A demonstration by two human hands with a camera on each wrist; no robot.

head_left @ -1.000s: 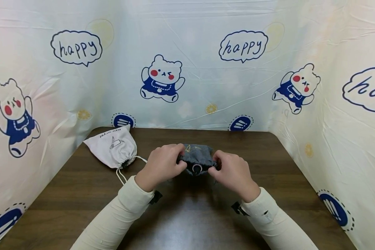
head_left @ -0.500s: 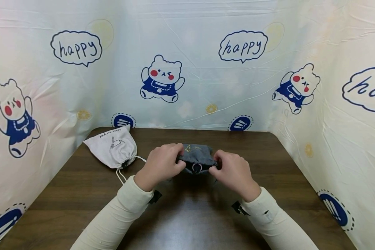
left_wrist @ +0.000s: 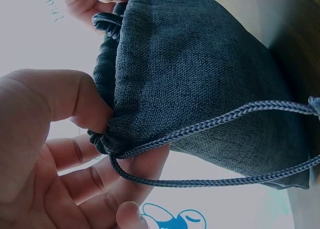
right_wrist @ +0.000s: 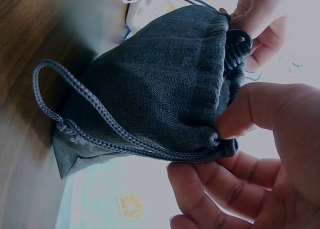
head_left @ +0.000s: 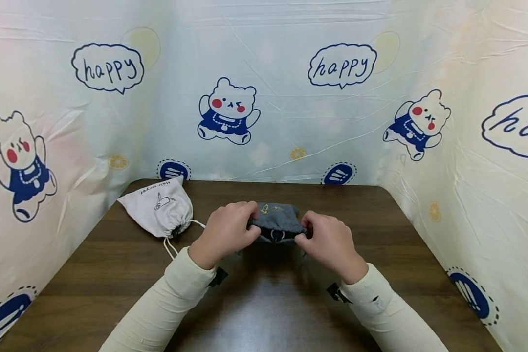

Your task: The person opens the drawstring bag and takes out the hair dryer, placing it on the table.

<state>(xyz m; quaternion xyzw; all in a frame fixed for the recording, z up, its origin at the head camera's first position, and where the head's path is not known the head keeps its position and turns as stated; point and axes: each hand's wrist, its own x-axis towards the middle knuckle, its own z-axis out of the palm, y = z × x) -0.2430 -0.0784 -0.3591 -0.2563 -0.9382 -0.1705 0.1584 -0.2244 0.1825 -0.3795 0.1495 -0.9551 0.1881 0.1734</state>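
Observation:
A dark grey drawstring pouch (head_left: 281,217) with a small yellow print stands mid-table, its mouth toward me. My left hand (head_left: 229,230) pinches one corner of the mouth between thumb and fingers. At the opposite corner my right hand (head_left: 330,242) does the same. Inside the parted mouth shows a black ribbed cable end with a loop (right_wrist: 239,51), partly hidden by the cloth. A knotted grey drawstring (left_wrist: 225,120) hangs from the corner at my left hand. Another looped drawstring (right_wrist: 90,96) trails from the corner at my right hand.
A white drawstring bag (head_left: 163,205) with "Hair dryer" lettering lies at the back left of the brown wooden table (head_left: 378,303), its white cords toward my left wrist. A printed curtain (head_left: 281,98) encloses the table's back and sides.
The near rim of the pouch's mouth has risen slightly and the opening has narrowed, so less of the ringed cable end shows. Both hands keep their hold, nearly still.

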